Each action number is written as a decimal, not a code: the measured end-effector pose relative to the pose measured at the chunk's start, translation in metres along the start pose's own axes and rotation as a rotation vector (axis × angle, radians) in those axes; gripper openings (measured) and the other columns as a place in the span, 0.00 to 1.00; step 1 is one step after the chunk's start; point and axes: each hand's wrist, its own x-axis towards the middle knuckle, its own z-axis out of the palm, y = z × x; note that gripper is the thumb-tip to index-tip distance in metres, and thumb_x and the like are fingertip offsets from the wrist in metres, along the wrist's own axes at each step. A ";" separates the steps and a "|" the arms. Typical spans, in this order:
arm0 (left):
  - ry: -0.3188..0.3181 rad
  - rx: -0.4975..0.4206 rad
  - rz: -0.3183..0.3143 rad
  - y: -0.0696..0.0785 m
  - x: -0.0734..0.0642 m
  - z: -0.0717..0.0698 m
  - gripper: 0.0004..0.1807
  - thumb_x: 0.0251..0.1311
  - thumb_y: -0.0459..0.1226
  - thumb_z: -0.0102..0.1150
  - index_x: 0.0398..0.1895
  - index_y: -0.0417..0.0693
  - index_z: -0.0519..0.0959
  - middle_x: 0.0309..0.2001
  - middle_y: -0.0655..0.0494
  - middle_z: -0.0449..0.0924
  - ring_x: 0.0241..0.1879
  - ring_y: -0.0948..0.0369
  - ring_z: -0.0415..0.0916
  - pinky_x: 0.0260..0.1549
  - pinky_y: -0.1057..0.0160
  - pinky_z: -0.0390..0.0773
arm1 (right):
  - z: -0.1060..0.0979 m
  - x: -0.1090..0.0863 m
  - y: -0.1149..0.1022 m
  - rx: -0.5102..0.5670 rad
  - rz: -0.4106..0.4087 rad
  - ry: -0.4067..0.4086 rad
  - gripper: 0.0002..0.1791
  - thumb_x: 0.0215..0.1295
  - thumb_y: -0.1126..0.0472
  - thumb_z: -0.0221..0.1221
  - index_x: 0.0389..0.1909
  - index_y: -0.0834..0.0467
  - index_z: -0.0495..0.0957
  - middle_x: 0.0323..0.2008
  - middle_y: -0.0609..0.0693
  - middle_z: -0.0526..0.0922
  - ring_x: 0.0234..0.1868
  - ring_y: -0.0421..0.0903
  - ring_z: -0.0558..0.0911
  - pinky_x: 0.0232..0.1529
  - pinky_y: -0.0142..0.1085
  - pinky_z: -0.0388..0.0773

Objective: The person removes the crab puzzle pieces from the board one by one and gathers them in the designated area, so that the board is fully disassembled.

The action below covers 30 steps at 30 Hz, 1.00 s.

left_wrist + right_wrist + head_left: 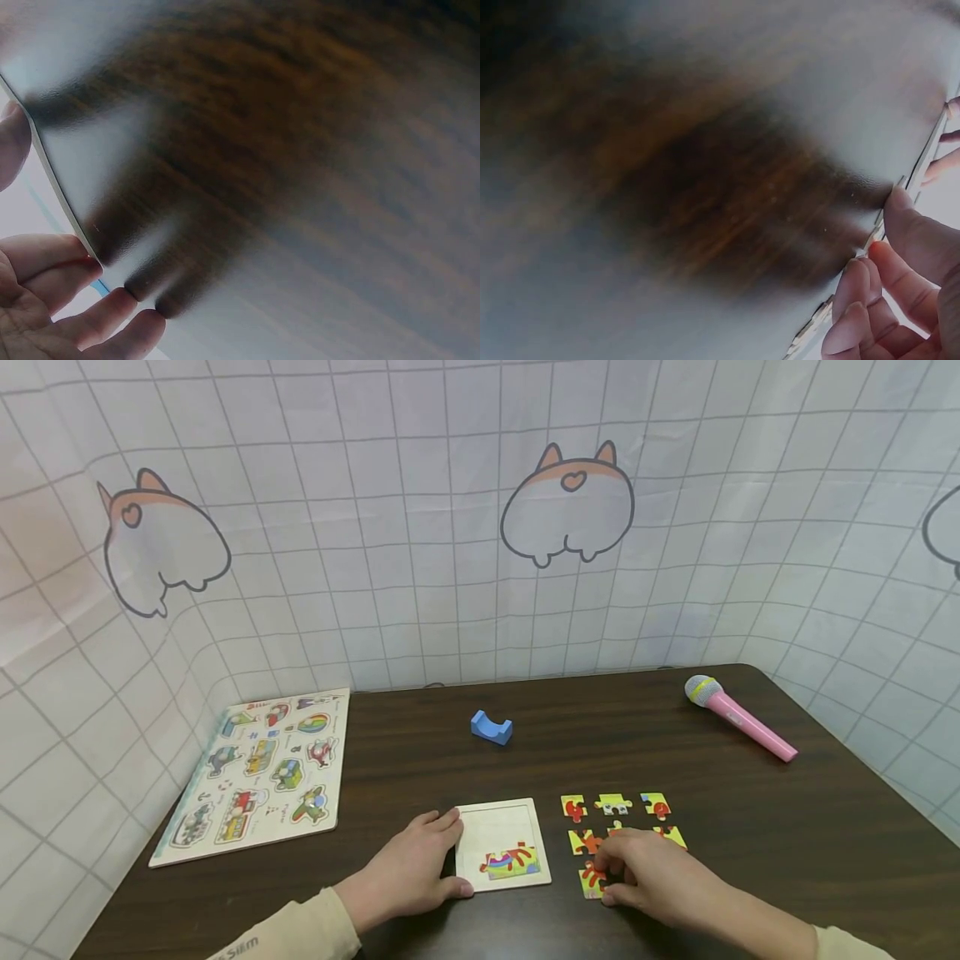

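Observation:
A square puzzle tray [495,822] lies flat, with joined pieces showing a red and rainbow picture [512,861] in its lower right part. My left hand [415,866] rests along its left side, thumb at the lower left corner and fingertips at the upper left. In the left wrist view, the left hand's fingers [112,315] touch down along the tray's edge. Right of the tray, my right hand [660,872] pinches a yellow-and-red puzzle piece [591,878] between thumb and fingers, low over the table. The hand partly covers this piece and a neighbouring piece [617,826].
Other loose pieces lie in rows beyond the right hand, including a red-and-yellow piece [573,807]. A blue cradle-shaped block [491,727] sits farther back. A pink toy microphone [742,718] lies at the right; a picture peg board [258,777] lies at the left.

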 end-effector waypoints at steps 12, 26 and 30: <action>-0.010 -0.003 -0.014 0.001 0.001 0.000 0.43 0.54 0.54 0.74 0.67 0.34 0.75 0.71 0.40 0.72 0.67 0.38 0.71 0.64 0.42 0.74 | -0.001 0.000 0.001 -0.002 -0.015 -0.003 0.12 0.54 0.55 0.76 0.33 0.49 0.82 0.27 0.34 0.76 0.27 0.28 0.70 0.28 0.29 0.71; -0.015 -0.002 -0.022 0.002 0.002 0.000 0.44 0.54 0.55 0.74 0.67 0.35 0.75 0.71 0.40 0.72 0.67 0.37 0.72 0.63 0.42 0.75 | -0.005 0.000 -0.001 0.024 -0.030 -0.007 0.14 0.55 0.53 0.76 0.35 0.50 0.81 0.27 0.35 0.76 0.27 0.28 0.70 0.29 0.28 0.71; -0.012 0.000 -0.024 0.001 0.001 0.000 0.43 0.54 0.55 0.74 0.66 0.35 0.75 0.71 0.40 0.72 0.67 0.37 0.72 0.63 0.42 0.75 | -0.007 0.007 -0.011 -0.004 -0.052 0.037 0.14 0.54 0.53 0.76 0.35 0.51 0.81 0.26 0.35 0.75 0.28 0.29 0.69 0.29 0.27 0.71</action>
